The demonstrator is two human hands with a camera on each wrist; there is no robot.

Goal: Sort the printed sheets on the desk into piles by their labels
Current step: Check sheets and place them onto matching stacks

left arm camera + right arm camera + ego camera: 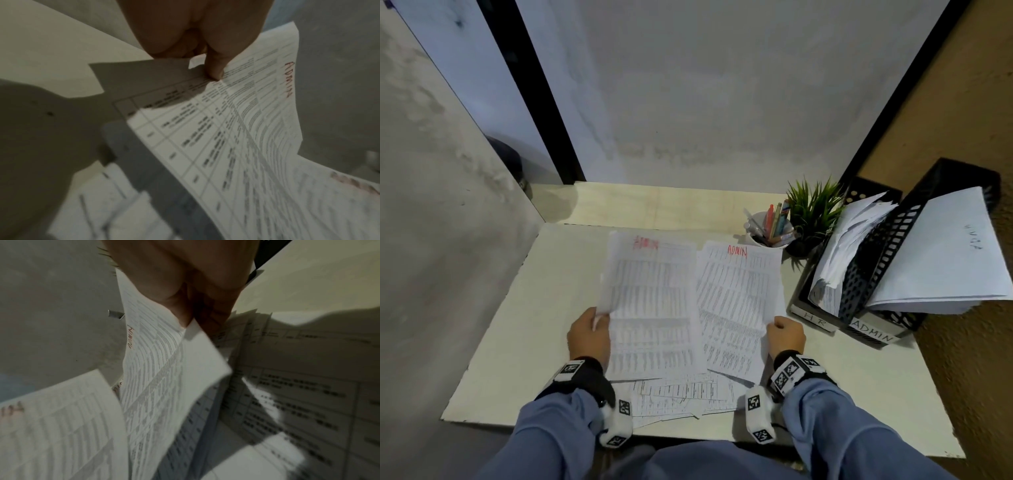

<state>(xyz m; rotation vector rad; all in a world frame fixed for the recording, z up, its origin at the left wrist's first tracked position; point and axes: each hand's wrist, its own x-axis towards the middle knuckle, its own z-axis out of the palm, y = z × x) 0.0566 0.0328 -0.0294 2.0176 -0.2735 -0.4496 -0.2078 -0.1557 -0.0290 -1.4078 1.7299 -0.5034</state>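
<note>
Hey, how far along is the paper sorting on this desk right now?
Partly done. The HR tray and the ADMIN tray already hold papers. In hand: the left hand pinches one sheet marked ADMIN in the left wrist view, and the right hand grips another ADMIN sheet. Left: both sheets need filing, plus the loose sheets lying on the desk.

Blue sleeves (pixel 835 421), black wristbands (pixel 796 371) bearing checkered markers.

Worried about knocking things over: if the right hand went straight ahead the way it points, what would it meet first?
Probably the white pen cup, judging from the right hand on its ADMIN sheet; depth is unclear.
</note>
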